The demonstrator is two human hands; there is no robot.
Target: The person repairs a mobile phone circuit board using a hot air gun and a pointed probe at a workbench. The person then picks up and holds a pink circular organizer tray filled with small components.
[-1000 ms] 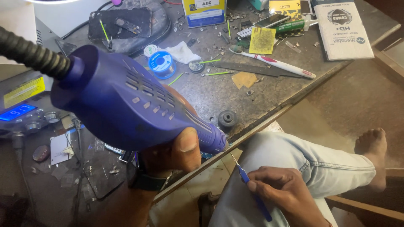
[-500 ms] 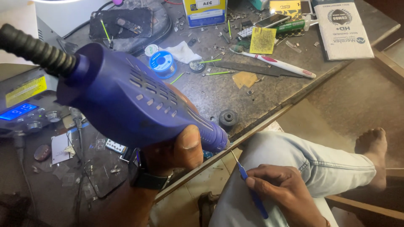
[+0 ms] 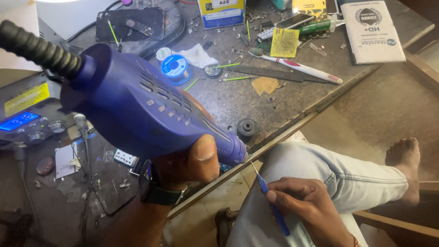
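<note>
Two hands, both occupied. Your left hand (image 3: 194,167) is wrapped around the grip of a large purple plastic hot-air gun with a ribbed black hose (image 3: 137,107), thumb pressed on its underside; the nozzle end points down toward the near table edge. A black wristwatch (image 3: 153,190) sits on that wrist. Your right hand (image 3: 306,206) pinches a thin blue-handled metal tweezer (image 3: 270,201), tip raised toward the gun's nozzle, and rests on your light blue denim-clad leg (image 3: 338,178); the two hands are near each other but apart.

Around them, on the worn grey metal worktable (image 3: 283,110):
- one small black rubber disc (image 3: 247,126), just beyond the nozzle;
- one blue spool of solder wire (image 3: 176,67), behind the gun;
- one white and red toothbrush (image 3: 297,67), lying flat;
- one yellow square pad (image 3: 284,42), beside a green tube (image 3: 318,26);
- one white printed packet (image 3: 372,31), far right corner;
- one crumpled white cloth (image 3: 197,56);
- one station with a blue lit display (image 3: 18,121), at the left edge.

Your bare foot (image 3: 404,160) rests at the far right, off the table.
</note>
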